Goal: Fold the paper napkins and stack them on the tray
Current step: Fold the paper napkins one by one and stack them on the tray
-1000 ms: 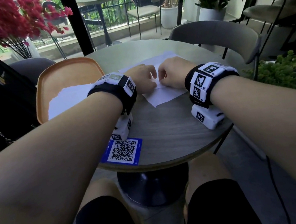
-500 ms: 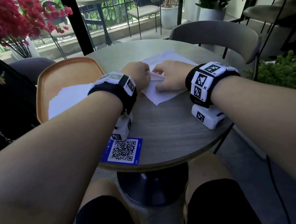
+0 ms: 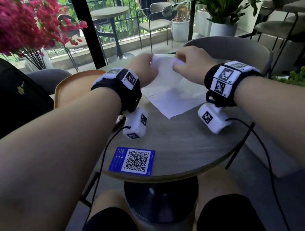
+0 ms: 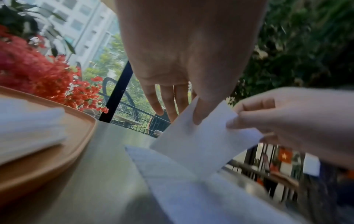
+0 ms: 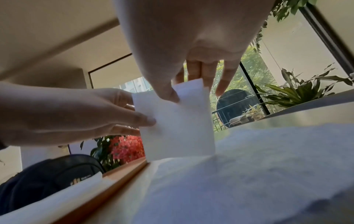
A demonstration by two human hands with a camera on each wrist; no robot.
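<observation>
A white paper napkin (image 3: 172, 94) lies on the round table with its near part flat and its far edge lifted. My left hand (image 3: 144, 70) pinches the lifted edge (image 4: 201, 136) on the left between thumb and fingers. My right hand (image 3: 189, 64) pinches the same raised edge (image 5: 176, 121) on the right. The orange tray (image 3: 72, 87) sits to the left. A stack of white napkins (image 4: 28, 125) rests on the tray (image 4: 76, 144); in the head view my left forearm hides it.
A blue QR code card (image 3: 132, 160) lies near the table's front edge (image 3: 176, 174). A grey chair (image 3: 236, 47) stands behind the table at the right and a black backpack (image 3: 2, 94) sits at the left. Red flowers (image 3: 5, 24) hang over the far left.
Both hands have lifted the napkin's edge off the table and carried it up and away from me. A second ago they were pressed on the napkin at the table's middle.
</observation>
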